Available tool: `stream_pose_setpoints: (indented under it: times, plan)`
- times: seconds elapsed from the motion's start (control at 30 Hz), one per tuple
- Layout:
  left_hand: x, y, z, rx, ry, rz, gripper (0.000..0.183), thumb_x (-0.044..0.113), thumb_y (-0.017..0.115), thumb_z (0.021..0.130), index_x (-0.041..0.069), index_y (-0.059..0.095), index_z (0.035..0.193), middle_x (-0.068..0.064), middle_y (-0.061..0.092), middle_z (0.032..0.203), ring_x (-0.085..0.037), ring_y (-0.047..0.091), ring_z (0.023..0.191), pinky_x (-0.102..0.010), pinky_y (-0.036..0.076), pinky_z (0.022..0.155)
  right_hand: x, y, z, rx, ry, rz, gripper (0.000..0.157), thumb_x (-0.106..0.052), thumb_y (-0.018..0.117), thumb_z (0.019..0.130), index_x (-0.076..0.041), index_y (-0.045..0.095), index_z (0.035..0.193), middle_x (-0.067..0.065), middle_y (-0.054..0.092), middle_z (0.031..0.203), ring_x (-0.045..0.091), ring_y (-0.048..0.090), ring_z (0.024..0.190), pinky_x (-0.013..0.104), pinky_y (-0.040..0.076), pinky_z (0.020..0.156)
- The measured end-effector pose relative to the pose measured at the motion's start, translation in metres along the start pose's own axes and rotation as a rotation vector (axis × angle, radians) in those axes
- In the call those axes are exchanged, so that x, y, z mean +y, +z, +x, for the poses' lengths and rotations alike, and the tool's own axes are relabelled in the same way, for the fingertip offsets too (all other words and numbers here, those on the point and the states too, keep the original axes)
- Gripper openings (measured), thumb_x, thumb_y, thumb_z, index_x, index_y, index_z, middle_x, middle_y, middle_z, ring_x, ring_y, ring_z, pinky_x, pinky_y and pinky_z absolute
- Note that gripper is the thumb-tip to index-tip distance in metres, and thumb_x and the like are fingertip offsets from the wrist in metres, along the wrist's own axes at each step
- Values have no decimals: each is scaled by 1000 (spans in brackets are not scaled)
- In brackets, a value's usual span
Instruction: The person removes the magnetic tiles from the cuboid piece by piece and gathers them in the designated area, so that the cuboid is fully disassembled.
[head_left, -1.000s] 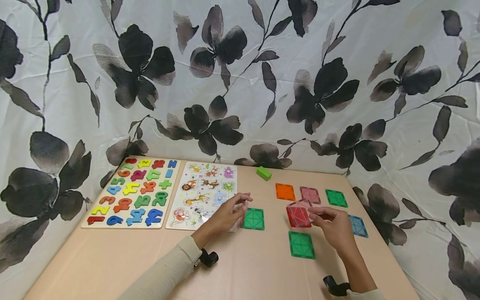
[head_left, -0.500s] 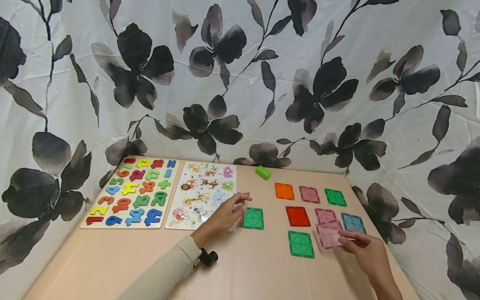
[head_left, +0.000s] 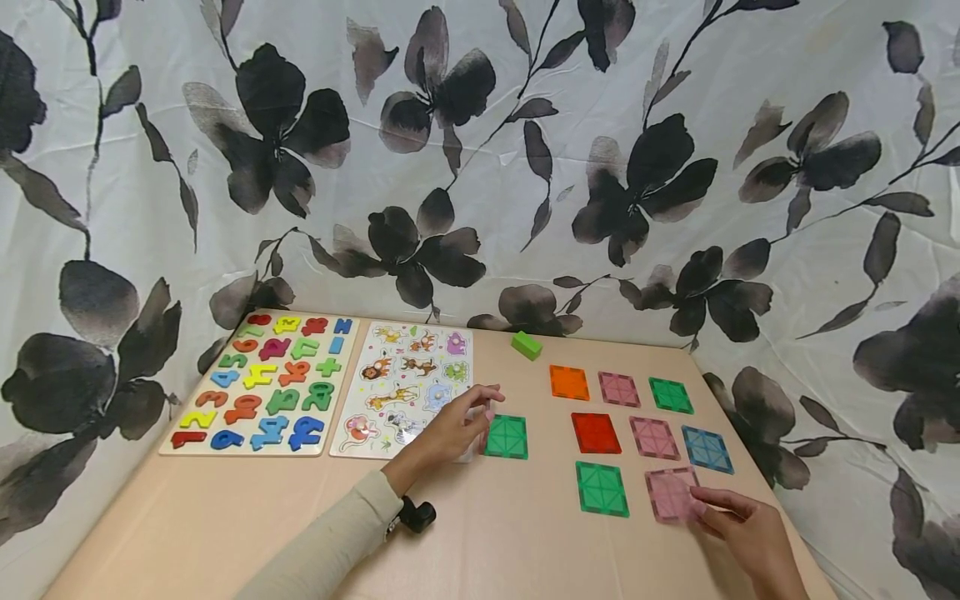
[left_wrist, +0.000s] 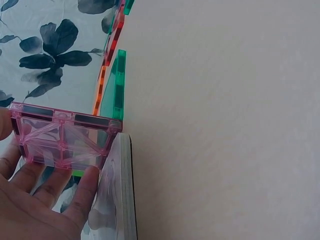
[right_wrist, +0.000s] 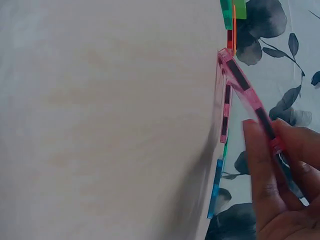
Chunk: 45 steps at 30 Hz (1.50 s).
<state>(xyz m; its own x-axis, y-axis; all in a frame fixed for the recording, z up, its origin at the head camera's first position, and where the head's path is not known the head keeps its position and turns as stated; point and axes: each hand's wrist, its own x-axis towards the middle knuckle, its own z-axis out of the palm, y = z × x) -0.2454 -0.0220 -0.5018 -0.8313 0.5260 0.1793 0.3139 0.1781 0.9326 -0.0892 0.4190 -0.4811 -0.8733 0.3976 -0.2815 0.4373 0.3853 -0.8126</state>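
Note:
My right hand (head_left: 750,533) pinches a pink translucent magnetic tile (head_left: 670,493) by its right side, beside a green tile (head_left: 603,489) lying on the table. In the right wrist view this held tile (right_wrist: 245,87) slants, its far edge close to the tabletop and its near edge raised. Over the animal board's right edge, my left hand (head_left: 450,433) holds another pink tile (left_wrist: 62,140), best seen in the left wrist view with the fingers along its lower edge. A second green tile (head_left: 506,437) lies just right of that hand.
Flat on the table lie orange (head_left: 569,382), red (head_left: 596,432) and blue (head_left: 707,449) tiles, with two pink tiles and another green one among them. A green block (head_left: 527,346) sits at the back. Number (head_left: 258,383) and animal (head_left: 405,379) puzzle boards lie left. Floral cloth hangs behind.
My right hand has carried the pink tile from over the red tile rightward and toward the front, lowering it beside the front green tile. The left hand has stayed still.

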Motion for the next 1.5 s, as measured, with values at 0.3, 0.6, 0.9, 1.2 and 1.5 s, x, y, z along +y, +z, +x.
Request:
stream_pose_setpoints:
  times: [0.3,0.6,0.9,1.2,1.5]
  plan:
    - [0,0,1,0,7,12,27,10,55,111,14,59,138,-9,47,166,-31,43,157,-58,34,129,2,4,2,-27,-100,-394,42,-28,80,97,-3,75,130,22,75,128,33,76,106,46,64,87]
    - [6,-9,0,-15,-27,37,28,12,55,111,14,60,138,-13,46,167,-33,47,153,-57,42,123,-46,44,-3,-17,-240,-434,41,-25,78,98,-12,72,136,23,71,136,40,70,118,51,63,95]
    - [14,-16,2,-51,-2,155,32,12,58,109,9,61,141,-12,57,155,-34,57,140,-55,51,115,-100,114,8,-133,-483,-349,44,-25,84,94,-18,73,136,9,73,137,36,67,125,53,61,102]
    - [25,-20,5,-37,82,533,30,24,68,105,13,68,133,-2,66,139,-24,62,134,-46,51,116,-128,181,31,-324,-626,-462,62,-27,90,87,-19,67,144,6,66,148,36,59,136,62,51,113]
    - [35,-30,7,-133,105,777,58,47,77,97,11,65,141,-5,63,143,-26,63,132,-47,54,111,-138,206,36,-344,-650,-626,72,-28,97,78,-18,66,143,5,67,143,32,58,131,61,50,112]
